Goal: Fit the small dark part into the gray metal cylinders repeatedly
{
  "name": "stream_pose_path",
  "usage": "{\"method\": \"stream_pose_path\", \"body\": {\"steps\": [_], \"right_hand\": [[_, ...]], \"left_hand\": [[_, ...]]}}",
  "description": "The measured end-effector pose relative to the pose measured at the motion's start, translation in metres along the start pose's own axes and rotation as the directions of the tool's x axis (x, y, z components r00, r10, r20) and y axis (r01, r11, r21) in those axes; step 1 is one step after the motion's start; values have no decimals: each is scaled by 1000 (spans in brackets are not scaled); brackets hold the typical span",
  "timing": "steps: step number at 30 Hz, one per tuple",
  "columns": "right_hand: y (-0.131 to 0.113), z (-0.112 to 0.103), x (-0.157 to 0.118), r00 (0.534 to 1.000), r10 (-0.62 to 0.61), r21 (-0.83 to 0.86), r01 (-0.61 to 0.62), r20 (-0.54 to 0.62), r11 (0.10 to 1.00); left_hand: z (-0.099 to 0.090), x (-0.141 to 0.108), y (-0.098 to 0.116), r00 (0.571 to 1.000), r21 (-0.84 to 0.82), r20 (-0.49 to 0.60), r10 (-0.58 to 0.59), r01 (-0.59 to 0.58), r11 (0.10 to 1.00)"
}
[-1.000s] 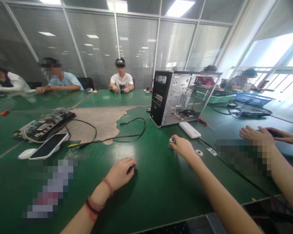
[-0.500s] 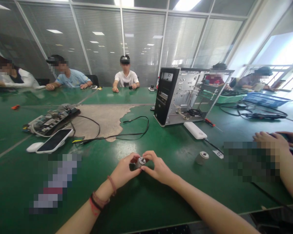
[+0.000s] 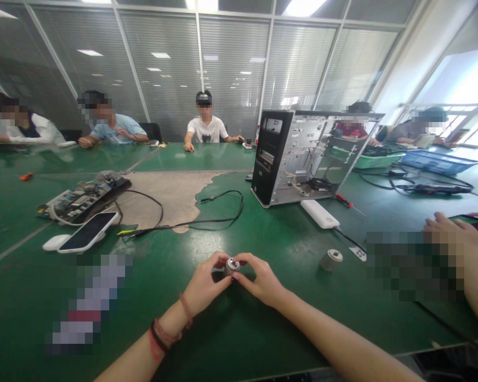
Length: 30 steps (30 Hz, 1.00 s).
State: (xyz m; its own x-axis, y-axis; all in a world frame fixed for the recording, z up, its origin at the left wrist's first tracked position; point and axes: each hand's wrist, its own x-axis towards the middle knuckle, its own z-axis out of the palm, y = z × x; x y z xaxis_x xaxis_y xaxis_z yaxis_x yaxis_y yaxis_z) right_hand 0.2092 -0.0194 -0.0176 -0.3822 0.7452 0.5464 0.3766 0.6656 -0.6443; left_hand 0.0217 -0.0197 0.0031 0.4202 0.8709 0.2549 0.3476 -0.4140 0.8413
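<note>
A small silvery metal cylinder (image 3: 232,269) stands between my hands, close to the green table top; a recessed, slotted detail shows on its upper end. My left hand (image 3: 207,278) is closed on it, thumb in front and fingers behind, from the left. From the other side, my right hand (image 3: 259,278) grips it too, with its thumb at the lower front and its index fingertip at the top rim. Fingers partly cover its sides. A second metal cylinder (image 3: 331,260) of similar look rests upright on the table to the right, apart from my hands.
An open computer case (image 3: 276,159) stands beyond my hands. A white power bank (image 3: 319,214), a screwdriver (image 3: 344,200), a phone (image 3: 88,232), a circuit assembly (image 3: 85,196) and a black cable (image 3: 223,223) lie around. A co-worker's hand (image 3: 454,233) is at right.
Both hands still hold the cylinder, which sits slightly lower in view and looks more upright. A co-worker's hands at right have shifted a little; people across the table have moved their arms.
</note>
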Motion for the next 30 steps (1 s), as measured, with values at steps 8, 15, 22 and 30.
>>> {"method": "stream_pose_path", "body": {"steps": [8, 15, 22, 30], "right_hand": [[-1, -3, 0, 999, -45, 71, 44, 14, 997], [-4, -3, 0, 992, 49, 232, -75, 114, 970], [1, 7, -1, 918, 263, 630, -395, 296, 669], [-6, 17, 3, 778, 502, 784, -558, 378, 273]], "left_hand": [[-2, 1, 3, 999, -128, -7, -32, 30, 991], [-2, 3, -7, 988, -324, 29, -151, 152, 934], [-1, 7, -15, 955, -494, 76, -287, 286, 821], [2, 8, -18, 911, -511, 55, -408, 376, 773]]}}
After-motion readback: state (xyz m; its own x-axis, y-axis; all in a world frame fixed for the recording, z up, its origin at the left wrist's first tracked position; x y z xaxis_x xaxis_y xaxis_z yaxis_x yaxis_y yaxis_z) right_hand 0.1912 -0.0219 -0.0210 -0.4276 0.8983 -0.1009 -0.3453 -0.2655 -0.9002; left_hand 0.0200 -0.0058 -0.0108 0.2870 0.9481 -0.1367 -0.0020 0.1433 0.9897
